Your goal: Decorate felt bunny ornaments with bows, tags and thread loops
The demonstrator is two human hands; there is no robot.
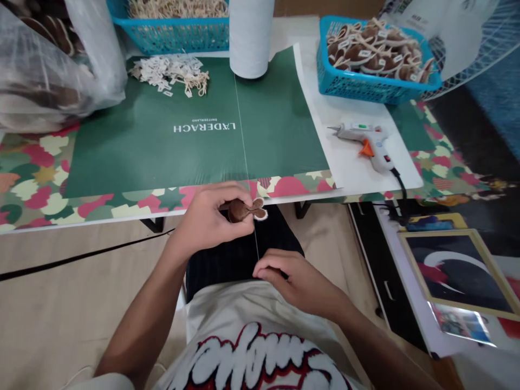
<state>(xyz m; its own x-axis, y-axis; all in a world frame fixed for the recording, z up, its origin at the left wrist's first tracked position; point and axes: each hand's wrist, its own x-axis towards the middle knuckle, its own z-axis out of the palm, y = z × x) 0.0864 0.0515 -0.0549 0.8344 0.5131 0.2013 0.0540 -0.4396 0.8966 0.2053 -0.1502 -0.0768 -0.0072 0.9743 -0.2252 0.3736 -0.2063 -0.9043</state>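
Observation:
My left hand (215,216) pinches a small brown felt piece (238,211) just off the table's front edge. It has a rounded body and two little ear-like lobes with a pale rim, pointing right. White thread (242,138) runs from a large spool (251,38) across the green sheet to this piece, then on to my right hand (288,276). Above my lap, the right fingers are closed in a pinch on the thread's lower end. Whether the thread is wound around the felt is hidden by my left fingers.
Labels and cord loops (173,73) lie piled at the back. A blue basket (361,89) holds brown felt pieces; another basket (174,37) holds cords. A glue gun (368,143) rests on white paper at right. A plastic bag (60,70) stands at left.

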